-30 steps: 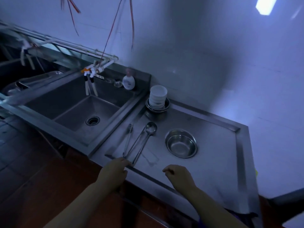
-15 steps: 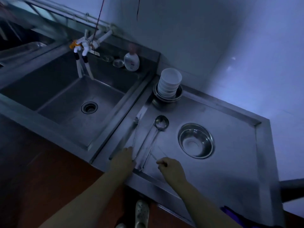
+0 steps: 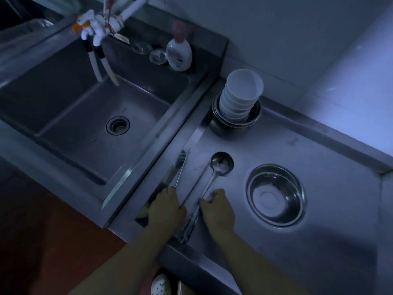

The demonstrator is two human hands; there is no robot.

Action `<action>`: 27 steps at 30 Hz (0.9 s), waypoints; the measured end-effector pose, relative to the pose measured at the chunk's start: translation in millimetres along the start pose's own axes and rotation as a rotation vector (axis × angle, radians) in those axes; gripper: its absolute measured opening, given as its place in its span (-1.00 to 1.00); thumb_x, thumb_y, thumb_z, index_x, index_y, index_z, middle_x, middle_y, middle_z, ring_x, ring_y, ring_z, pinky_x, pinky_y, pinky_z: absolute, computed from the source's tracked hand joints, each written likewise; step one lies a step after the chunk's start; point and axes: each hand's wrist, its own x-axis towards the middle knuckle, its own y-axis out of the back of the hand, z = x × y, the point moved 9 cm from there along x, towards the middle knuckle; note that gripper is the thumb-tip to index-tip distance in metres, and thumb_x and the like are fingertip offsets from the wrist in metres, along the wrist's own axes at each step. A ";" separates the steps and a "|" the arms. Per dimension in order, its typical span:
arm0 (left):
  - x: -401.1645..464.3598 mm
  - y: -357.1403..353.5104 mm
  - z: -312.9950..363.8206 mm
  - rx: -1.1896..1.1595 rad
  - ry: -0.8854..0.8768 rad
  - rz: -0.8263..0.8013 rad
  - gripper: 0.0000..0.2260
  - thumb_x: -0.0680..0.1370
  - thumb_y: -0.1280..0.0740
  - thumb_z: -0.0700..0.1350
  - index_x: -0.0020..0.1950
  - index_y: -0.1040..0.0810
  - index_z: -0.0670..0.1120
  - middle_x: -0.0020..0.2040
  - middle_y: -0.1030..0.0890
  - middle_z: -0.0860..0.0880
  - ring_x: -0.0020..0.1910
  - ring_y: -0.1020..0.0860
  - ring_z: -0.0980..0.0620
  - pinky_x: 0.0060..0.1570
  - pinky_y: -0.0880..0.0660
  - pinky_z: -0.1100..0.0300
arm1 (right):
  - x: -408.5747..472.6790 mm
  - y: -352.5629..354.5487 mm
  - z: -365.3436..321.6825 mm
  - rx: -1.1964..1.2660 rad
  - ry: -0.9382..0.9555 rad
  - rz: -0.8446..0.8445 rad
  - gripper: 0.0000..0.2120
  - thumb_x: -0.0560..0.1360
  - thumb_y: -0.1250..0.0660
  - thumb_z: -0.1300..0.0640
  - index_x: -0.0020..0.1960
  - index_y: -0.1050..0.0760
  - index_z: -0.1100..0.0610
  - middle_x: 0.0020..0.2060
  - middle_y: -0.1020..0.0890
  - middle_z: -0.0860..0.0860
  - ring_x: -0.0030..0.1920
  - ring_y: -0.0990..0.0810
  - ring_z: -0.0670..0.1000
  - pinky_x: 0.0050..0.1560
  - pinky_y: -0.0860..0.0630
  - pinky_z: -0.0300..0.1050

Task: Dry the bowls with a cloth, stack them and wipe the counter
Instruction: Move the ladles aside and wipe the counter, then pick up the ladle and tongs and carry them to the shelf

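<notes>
- My left hand (image 3: 167, 206) lay knuckles-up at the near edge of the worktop (image 3: 331, 226), on the handle end of a fork (image 3: 180, 167); I could not tell whether its fingers were gripping that handle or only resting on it.
- My right hand (image 3: 219, 207) was just beside it, fingers curled at the ladle (image 3: 221, 162) handle, though a firm pinch was too hidden to call.
- The loose steel bowl (image 3: 276, 194) sat open side up, to the right of my right hand and apart from it.
- The stack of white bowls (image 3: 242, 94) stood in a nest of steel bowls (image 3: 221, 122), well beyond both hands, by the wall.
- I saw no cloth anywhere, so I judged drying had not begun.
- To do it well, I reckoned the utensils should go aside together, lifted rather than dragged, leaving bare steel for wiping.
- Then the loose bowl wanted drying inside and out before joining the stack, set down level so the tall pile would not tip.
</notes>
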 end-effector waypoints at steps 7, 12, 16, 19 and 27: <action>2.2 33.2 -21.7 -0.133 -0.016 0.134 -0.61 0.43 -0.34 -0.03 0.19 -0.38 -0.14 0.02 -0.46 -0.05 -0.02 -0.49 -0.06 -0.16 -0.36 0.17 | 5.8 -16.3 -14.7 0.090 -0.050 0.053 -0.44 0.46 -0.37 0.02 0.34 -0.24 0.19 0.10 -0.56 0.09 0.00 -0.58 0.12 -0.05 -0.52 -0.06; -4.4 57.7 -41.3 -0.148 -0.009 0.238 -0.60 0.33 -0.45 -0.13 0.10 -0.45 -0.20 -0.11 -0.50 -0.08 -0.15 -0.52 -0.12 -0.24 -0.32 0.18 | 3.7 -8.5 -8.1 0.185 -0.116 0.128 -0.60 0.48 -0.24 0.22 0.30 -0.26 0.13 -0.20 -0.50 -0.03 -0.31 -0.49 -0.01 -0.27 -0.43 -0.11; -10.6 65.5 -54.5 -0.203 0.048 0.270 -0.56 0.35 -0.47 -0.13 0.16 -0.44 -0.21 -0.04 -0.55 -0.13 -0.11 -0.54 -0.14 -0.22 -0.33 0.16 | 5.3 12.0 0.9 0.217 -0.099 0.188 -0.65 0.51 -0.24 0.26 0.28 -0.33 0.16 -0.08 -0.46 -0.07 -0.21 -0.43 -0.06 -0.21 -0.32 -0.19; -14.0 68.3 -54.3 -0.237 0.067 0.272 -0.56 0.39 -0.45 -0.12 0.20 -0.43 -0.21 0.02 -0.53 -0.13 -0.03 -0.53 -0.14 -0.18 -0.33 0.15 | 6.3 25.5 6.7 0.178 -0.054 0.202 -0.72 0.48 -0.25 0.31 0.19 -0.42 0.26 0.05 -0.47 0.08 -0.02 -0.47 0.09 -0.10 -0.31 -0.17; -44.5 98.0 -71.9 -0.355 0.127 0.357 -0.62 0.43 -0.40 -0.04 0.18 -0.43 -0.13 0.02 -0.52 -0.05 0.00 -0.50 -0.07 -0.12 -0.35 0.14 | -8.1 38.5 -30.1 0.156 0.161 0.225 -0.74 0.48 -0.23 0.37 0.16 -0.43 0.25 -0.02 -0.43 0.03 -0.03 -0.46 0.06 -0.09 -0.31 -0.19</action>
